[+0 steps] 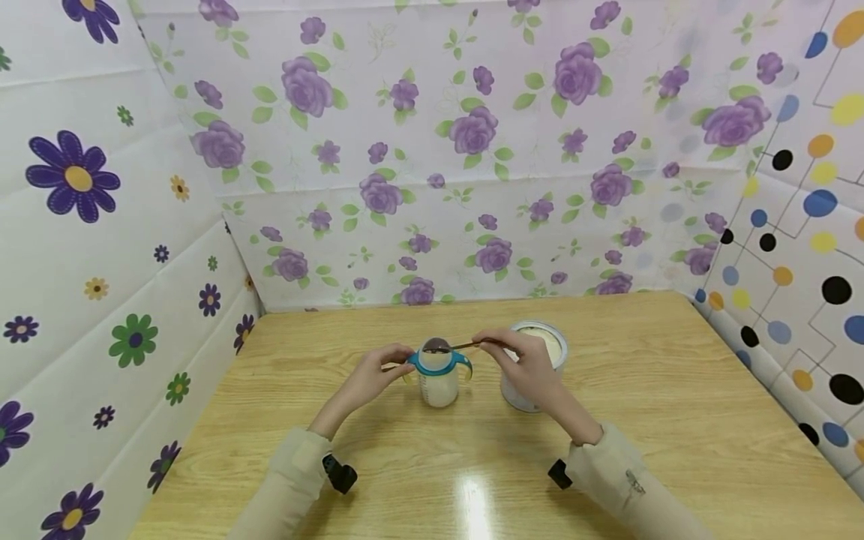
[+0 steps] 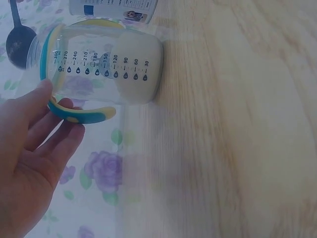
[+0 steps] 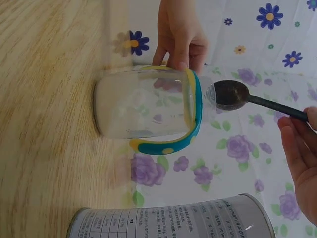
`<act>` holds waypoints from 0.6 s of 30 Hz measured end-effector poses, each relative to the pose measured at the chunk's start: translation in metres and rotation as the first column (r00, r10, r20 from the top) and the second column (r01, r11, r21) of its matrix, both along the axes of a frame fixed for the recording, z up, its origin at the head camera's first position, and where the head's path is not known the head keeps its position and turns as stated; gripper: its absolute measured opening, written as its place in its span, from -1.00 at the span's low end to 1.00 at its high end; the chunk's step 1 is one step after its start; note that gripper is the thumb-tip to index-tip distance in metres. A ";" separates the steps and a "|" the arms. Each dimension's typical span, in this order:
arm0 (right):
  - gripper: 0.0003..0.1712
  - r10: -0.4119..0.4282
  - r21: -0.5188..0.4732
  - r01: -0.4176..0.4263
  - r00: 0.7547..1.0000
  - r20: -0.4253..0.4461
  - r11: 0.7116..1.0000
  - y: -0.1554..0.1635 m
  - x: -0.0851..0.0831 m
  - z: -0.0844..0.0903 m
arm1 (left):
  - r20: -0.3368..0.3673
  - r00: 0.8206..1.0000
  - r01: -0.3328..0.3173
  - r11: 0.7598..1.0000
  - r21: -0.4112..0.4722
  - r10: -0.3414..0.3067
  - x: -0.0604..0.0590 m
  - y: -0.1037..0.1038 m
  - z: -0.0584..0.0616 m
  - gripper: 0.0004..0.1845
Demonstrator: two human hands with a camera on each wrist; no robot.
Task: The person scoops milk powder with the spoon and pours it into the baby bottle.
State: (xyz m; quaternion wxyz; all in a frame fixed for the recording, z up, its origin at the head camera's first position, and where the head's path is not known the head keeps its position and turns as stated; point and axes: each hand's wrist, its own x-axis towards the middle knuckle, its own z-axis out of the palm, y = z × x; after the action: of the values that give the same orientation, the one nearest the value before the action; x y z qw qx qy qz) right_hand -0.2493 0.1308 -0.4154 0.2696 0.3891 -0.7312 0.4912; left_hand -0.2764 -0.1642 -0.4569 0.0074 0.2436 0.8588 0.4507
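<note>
A clear baby bottle (image 1: 439, 390) with a blue-and-yellow two-handled ring stands upright on the table. Whitish contents fill its lower part, beside printed measuring marks in the left wrist view. My left hand (image 1: 374, 373) grips the ring at its left handle, thumb and fingers on either side. In my right hand (image 1: 529, 373) the handle of a dark spoon (image 3: 232, 94) is pinched. The spoon's bowl is at the bottle's open mouth, tilted over, its inner side partly hidden. Just behind the right hand is an open can (image 1: 520, 399) of pale powder, partly covered by that hand.
The wooden table (image 1: 270, 420) reaches back to a wall hung with purple-flowered cloth (image 1: 405, 150). Patterned cloths also line the left and right sides. The can stands close to the bottle's right.
</note>
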 end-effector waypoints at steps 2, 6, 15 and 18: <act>-0.77 -0.002 -0.037 0.004 0.998 0.061 0.999 0.000 -0.001 -0.001 | -0.010 1.000 -0.004 1.000 -0.002 0.004 0.000 0.000 0.001 -0.71; -0.79 0.016 -0.115 0.004 0.984 0.175 0.993 0.001 -0.003 -0.004 | -0.030 1.000 0.002 1.000 -0.010 -0.002 0.000 0.000 0.001 -0.72; -0.63 0.153 -0.386 0.097 0.809 0.567 0.917 0.007 -0.013 -0.003 | -0.032 0.999 0.001 1.000 -0.009 -0.001 0.000 0.001 0.000 -0.73; -0.59 0.214 -0.444 0.142 0.723 0.658 0.885 0.010 -0.014 -0.001 | -0.024 1.000 -0.003 1.000 -0.009 0.002 0.000 0.001 0.000 -0.74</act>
State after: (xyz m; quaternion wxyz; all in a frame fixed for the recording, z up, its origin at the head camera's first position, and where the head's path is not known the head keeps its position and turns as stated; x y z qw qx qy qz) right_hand -0.2629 0.1408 -0.4165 0.0530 0.1163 -0.6308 0.7654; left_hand -0.2762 -0.1629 -0.4567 -0.0026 0.2479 0.8611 0.4439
